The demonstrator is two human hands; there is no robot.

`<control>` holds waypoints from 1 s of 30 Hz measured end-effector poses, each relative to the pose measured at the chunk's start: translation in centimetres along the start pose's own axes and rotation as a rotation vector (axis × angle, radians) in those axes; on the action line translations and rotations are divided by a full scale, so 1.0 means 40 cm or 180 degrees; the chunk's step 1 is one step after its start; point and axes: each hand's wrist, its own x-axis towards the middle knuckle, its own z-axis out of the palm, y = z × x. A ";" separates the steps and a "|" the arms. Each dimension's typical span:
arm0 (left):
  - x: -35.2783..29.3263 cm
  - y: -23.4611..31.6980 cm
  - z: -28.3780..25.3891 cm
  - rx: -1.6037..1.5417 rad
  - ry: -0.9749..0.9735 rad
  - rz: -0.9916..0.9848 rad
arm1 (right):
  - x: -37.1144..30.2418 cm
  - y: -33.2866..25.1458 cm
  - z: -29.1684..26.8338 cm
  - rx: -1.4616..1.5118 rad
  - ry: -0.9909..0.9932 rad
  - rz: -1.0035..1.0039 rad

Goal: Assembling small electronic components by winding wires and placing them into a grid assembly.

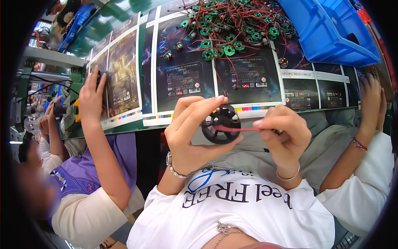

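Observation:
My left hand is closed around a round black plastic housing with spokes, thumb below and fingers above. A red wire stretches across the housing's open face to my right hand, whose thumb and forefinger pinch it. A small metallic part shows partly under the right fingers, too hidden to name. Both hands are just off the table's near edge. Beyond them lies a tangled pile of small motors, green ring-shaped circuit boards and red wires.
Printed dark sheets cover the green table. A blue plastic bin stands at the far right. At left, a co-worker's hand rests by a metal fixture; another co-worker's hand is at right. A few loose motors lie near the pile.

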 end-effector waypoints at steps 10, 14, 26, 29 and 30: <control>-0.011 -0.031 0.013 -0.0016 0.0834 0.0191 | -0.030 -0.035 0.037 -0.1152 -0.0455 -0.0455; -0.010 -0.053 0.020 0.0195 0.0526 0.0300 | -0.036 -0.025 0.047 -0.1510 -0.0576 -0.0404; 0.036 -0.034 0.025 0.1626 0.0128 0.1065 | -0.060 -0.013 0.050 -0.1853 -0.0152 0.0225; 0.039 -0.037 0.049 0.1976 0.0354 0.1428 | -0.057 -0.015 0.050 -0.1976 -0.0015 0.0373; 0.045 -0.039 0.055 0.1977 0.0350 0.1424 | -0.056 -0.013 0.045 -0.1973 -0.0017 0.0377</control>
